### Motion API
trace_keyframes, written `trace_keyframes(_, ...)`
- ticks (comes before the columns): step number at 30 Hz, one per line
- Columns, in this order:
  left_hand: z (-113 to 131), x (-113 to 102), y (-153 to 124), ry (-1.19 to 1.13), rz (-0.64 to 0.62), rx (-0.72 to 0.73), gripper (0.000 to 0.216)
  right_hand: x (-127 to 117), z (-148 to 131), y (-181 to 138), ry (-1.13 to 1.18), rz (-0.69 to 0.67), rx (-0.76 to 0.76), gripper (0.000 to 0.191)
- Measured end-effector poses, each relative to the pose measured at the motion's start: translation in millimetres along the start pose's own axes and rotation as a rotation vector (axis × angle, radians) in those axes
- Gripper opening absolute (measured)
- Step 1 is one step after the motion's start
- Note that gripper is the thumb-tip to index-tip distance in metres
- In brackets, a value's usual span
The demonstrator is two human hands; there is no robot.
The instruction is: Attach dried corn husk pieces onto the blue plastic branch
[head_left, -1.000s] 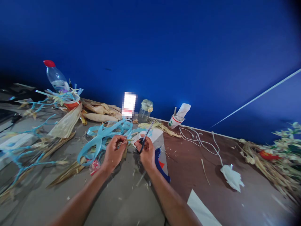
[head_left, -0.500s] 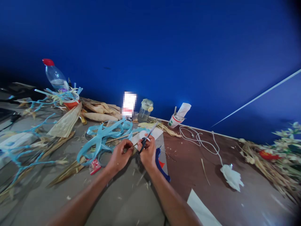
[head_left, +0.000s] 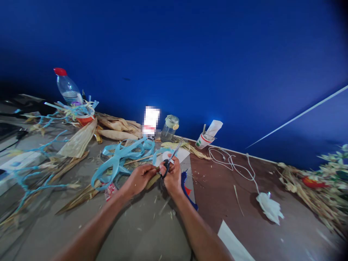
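Observation:
My right hand (head_left: 172, 178) is closed around a pair of scissors (head_left: 166, 168) with dark handles, its blades pointing up and away from me. Close beside it, my left hand (head_left: 140, 179) pinches a narrow greenish-brown piece of dried husk (head_left: 152, 182). That piece lies between the two hands, near the scissor handles; its upper end is hidden by the fingers. Just beyond the hands is a white sheet of paper (head_left: 185, 155). Loops of light blue ribbon (head_left: 116, 159) lie to the left, and a blue curved tool (head_left: 187, 194) rests right of my right wrist.
Dried husks (head_left: 116, 123), a red cup (head_left: 85, 119) with blue-wrapped stems and a bottle (head_left: 67, 87) stand at the left. A clear jar (head_left: 169, 128), a bright phone (head_left: 151, 121) and a white cup (head_left: 203, 140) line the blue wall. A white cable (head_left: 231, 159) runs right.
My left hand has turned slightly, and more of the greenish husk piece now shows below its fingers. My right hand keeps the scissors in much the same pose. The view has shifted slightly.

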State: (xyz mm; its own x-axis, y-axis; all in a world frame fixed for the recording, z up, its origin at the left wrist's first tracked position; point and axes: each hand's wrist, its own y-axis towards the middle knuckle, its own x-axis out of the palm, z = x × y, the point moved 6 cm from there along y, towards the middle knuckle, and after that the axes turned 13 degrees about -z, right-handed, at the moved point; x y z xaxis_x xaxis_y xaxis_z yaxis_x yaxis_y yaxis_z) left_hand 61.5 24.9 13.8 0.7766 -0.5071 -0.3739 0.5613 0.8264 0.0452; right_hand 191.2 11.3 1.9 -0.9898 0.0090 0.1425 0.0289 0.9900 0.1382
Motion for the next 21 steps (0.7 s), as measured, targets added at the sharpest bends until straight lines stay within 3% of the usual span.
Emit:
trace_keyframes(3, 0.1, -2.6, 1.9, -0.032, -0.024, 0.038, 0.026, -1.1, 4.6, 0.8, 0.063, -0.005, 0.015, 0.054)
trace_keyframes(8, -16.1, -2.7, 2.4, -0.206, 0.034, -0.096, 0.021, -4.5, 13.3, 4.0, 0.11, 0.028, 0.007, 0.053)
trace_keyframes(13, -27.5, -14.8, -1.4, -0.379, 0.247, -0.202, 0.018, -11.9, 10.3, 5.4, 0.011, 0.129, -0.013, 0.042)
trace_keyframes(17, -29.8, -26.6, -5.7, -0.414, 0.391, -0.218, 0.02, 5.1, 4.9, -0.2, -0.173, -0.045, 0.013, 0.042)
trace_keyframes(21, -29.9, -31.8, -9.9, -0.385, 0.474, -0.204, 0.018, 24.1, 1.2, -9.8, -0.535, -0.246, 0.042, 0.043)
